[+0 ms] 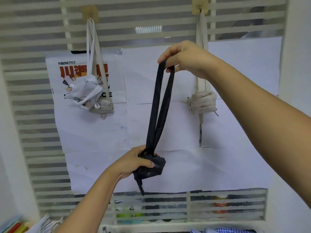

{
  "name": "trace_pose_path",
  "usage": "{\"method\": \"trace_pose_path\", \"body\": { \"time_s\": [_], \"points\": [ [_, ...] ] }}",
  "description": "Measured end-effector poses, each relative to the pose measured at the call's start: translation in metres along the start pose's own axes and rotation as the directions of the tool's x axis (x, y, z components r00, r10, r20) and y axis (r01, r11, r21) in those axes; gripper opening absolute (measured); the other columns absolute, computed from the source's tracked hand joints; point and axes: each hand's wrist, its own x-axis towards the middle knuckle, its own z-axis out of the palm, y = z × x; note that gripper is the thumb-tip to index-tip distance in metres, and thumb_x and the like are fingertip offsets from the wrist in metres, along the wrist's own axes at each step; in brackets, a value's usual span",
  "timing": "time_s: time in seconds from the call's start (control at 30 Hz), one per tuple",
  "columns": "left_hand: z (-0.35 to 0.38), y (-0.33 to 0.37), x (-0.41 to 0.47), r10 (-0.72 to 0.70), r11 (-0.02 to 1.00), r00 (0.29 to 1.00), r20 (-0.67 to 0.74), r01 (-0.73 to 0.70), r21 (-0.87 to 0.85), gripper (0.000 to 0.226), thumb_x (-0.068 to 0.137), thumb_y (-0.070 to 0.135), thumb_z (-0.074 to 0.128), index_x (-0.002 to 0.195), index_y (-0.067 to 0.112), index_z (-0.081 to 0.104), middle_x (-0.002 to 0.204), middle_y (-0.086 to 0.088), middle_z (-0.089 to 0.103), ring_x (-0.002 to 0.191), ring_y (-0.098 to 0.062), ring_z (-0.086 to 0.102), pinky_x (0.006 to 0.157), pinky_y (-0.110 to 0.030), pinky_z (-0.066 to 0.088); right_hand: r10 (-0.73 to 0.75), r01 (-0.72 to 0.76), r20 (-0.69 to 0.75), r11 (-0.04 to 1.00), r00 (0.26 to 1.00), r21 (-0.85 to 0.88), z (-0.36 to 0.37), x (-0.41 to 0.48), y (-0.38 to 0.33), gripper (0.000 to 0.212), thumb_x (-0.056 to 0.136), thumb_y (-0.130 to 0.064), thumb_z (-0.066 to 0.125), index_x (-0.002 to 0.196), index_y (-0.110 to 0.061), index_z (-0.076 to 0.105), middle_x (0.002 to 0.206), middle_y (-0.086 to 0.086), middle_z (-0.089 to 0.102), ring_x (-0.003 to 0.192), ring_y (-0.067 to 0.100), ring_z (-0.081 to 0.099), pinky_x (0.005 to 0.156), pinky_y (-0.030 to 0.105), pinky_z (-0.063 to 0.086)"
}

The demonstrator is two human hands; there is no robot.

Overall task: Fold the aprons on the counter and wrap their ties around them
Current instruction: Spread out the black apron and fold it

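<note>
My left hand (134, 163) grips a black apron rolled into a small tight bundle (152, 168) in front of a striped glass wall. A short black tie end hangs down from under the bundle. The apron's black loop strap (160, 105) runs straight up from the bundle, and my right hand (183, 56) pinches the top of that loop, holding it taut. A white bundled apron (85, 93) hangs by its straps from a wall hook at upper left. A beige apron wrapped in its ties (202, 102) hangs from a second hook at upper right.
White paper sheets (176, 165) are taped over the striped glass, one with red printed characters. Two beige hooks (90, 11) sit high on the wall. Blue checked cloth (223, 230) shows at the bottom right edge, and coloured sheets and papers lie at bottom left.
</note>
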Motion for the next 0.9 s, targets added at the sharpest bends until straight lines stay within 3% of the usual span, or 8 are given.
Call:
{"method": "trace_pose_path", "body": {
  "time_s": [0.13,0.27,0.33,0.4,0.47,0.7,0.83,0.9],
  "points": [
    [-0.026,-0.005,-0.021,-0.031,0.999,0.997,-0.072,0.031,-0.008,0.022,0.066,0.003,0.078,0.064,0.021,0.065,0.080,-0.003,0.068,0.081,-0.017,0.066,0.073,-0.025,0.052,-0.058,0.057,-0.011,0.993,0.998,-0.105,0.042,0.019,-0.014,0.009,0.083,-0.009,0.069,0.091,-0.011,0.073,0.075,-0.006,0.064,0.065,0.002,0.053,0.053,0.006,0.040],
    [-0.076,-0.008,-0.059,-0.089,0.996,0.962,-0.258,0.090,-0.007,0.052,0.075,-0.010,0.070,0.036,0.022,0.060,0.079,-0.004,0.070,0.084,-0.019,0.067,0.070,-0.022,0.050,-0.064,0.064,-0.004,0.998,0.998,-0.003,0.112,0.045,-0.049,0.012,0.081,-0.017,0.074,0.084,-0.006,0.072,0.055,-0.003,0.056,0.044,0.006,0.042,0.041,0.013,0.033],
    [-0.104,-0.009,-0.078,-0.114,0.993,0.931,-0.347,0.119,-0.008,0.044,0.072,-0.012,0.071,0.042,0.020,0.066,0.096,-0.010,0.072,0.099,-0.023,0.067,0.076,-0.025,0.051,-0.007,-0.001,0.054,0.987,0.999,0.161,0.145,0.056,-0.071,0.008,0.084,-0.010,0.070,0.084,-0.003,0.066,0.048,0.001,0.057,0.036,0.006,0.041,0.041,0.016,0.034],
    [-0.134,-0.011,-0.105,-0.142,0.989,0.886,-0.441,0.141,-0.034,0.023,0.073,-0.010,0.072,0.073,0.013,0.076,0.103,-0.008,0.073,0.101,-0.024,0.067,0.079,-0.025,0.052,0.019,-0.063,0.130,0.937,0.991,0.343,0.180,0.068,-0.095,0.010,0.087,-0.003,0.064,0.078,-0.001,0.061,0.045,0.002,0.060,0.036,0.006,0.047,0.043,0.015,0.040],
    [-0.165,-0.012,-0.137,-0.159,0.987,0.849,-0.504,0.145,-0.068,0.026,0.076,-0.008,0.070,0.100,0.003,0.070,0.105,-0.005,0.073,0.097,-0.021,0.068,0.078,-0.023,0.053,0.026,-0.093,0.147,0.879,0.989,0.468,0.214,0.082,-0.119,0.017,0.089,-0.003,0.062,0.073,-0.004,0.058,0.044,0.002,0.060,0.037,0.006,0.054,0.042,0.014,0.045],
    [-0.224,-0.011,-0.230,-0.087,0.994,0.756,-0.649,0.104,-0.012,0.018,0.083,-0.006,0.065,0.094,0.008,0.064,0.099,-0.011,0.073,0.094,-0.024,0.068,0.083,-0.027,0.055,-0.008,-0.106,0.153,0.688,0.988,0.718,0.304,0.118,-0.204,0.024,0.089,0.008,0.052,0.071,-0.007,0.050,0.064,0.009,0.057,0.043,0.013,0.058,0.042,0.022,0.048],
    [-0.250,-0.002,-0.269,-0.148,0.987,0.817,-0.557,0.085,-0.137,0.028,0.087,0.005,0.063,0.115,0.009,0.058,0.113,-0.007,0.070,0.104,-0.019,0.066,0.086,-0.026,0.053,-0.053,-0.106,0.154,0.508,0.987,0.855,0.346,0.131,-0.243,0.022,0.089,0.012,0.049,0.073,-0.004,0.049,0.059,0.008,0.056,0.041,0.013,0.057,0.037,0.021,0.046],
    [-0.262,-0.002,-0.290,-0.143,0.984,0.842,-0.520,0.063,-0.168,0.052,0.076,0.010,0.073,0.123,0.016,0.053,0.116,-0.002,0.067,0.106,-0.019,0.064,0.089,-0.030,0.053,-0.064,-0.076,0.136,0.568,0.989,0.820,0.363,0.136,-0.268,0.026,0.085,0.010,0.056,0.069,-0.008,0.048,0.067,0.007,0.056,0.056,0.017,0.058,0.038,0.021,0.047]
  ]
}}
